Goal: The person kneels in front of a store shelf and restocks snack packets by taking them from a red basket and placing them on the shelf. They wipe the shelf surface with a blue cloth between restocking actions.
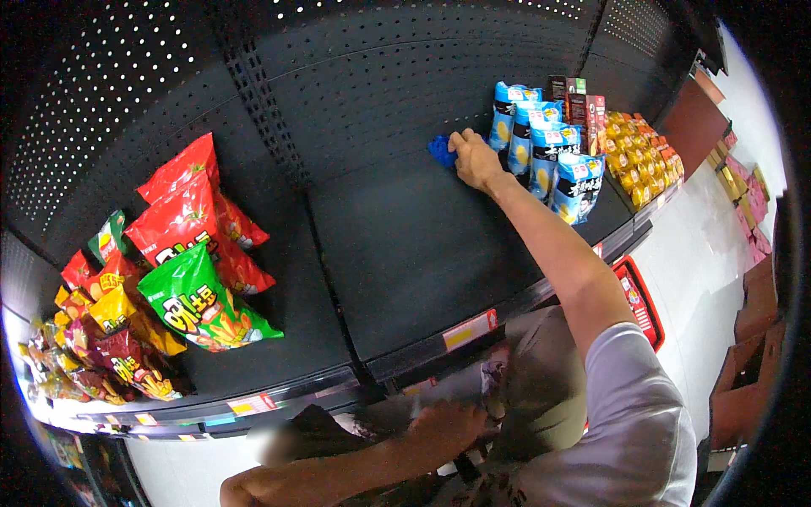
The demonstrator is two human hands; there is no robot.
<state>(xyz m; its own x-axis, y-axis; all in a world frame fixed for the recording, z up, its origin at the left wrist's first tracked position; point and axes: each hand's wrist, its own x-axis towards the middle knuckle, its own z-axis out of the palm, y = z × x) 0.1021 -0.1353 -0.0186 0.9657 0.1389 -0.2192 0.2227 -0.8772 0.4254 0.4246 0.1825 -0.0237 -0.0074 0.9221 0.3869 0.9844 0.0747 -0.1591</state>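
Note:
My right hand (474,158) reaches to the back of a black metal shelf (405,253), its fingers closed on a blue cloth (441,151) against the shelf's surface. Just right of the hand stand several blue snack bags (531,136) in a slanting row. My left hand (451,426) hangs low in front of the shelf edge, in shadow; whether it holds anything cannot be made out. To the left, a green chip bag (203,304) leans before several red chip bags (180,215) on the same shelf.
A perforated back panel (380,82) rises behind the shelf. Yellow packets (640,158) and boxes (586,117) stand far right, smaller snack bags (120,323) far left. A red basket (640,304) is by my right arm. Brown cartons (744,380) lie on the floor.

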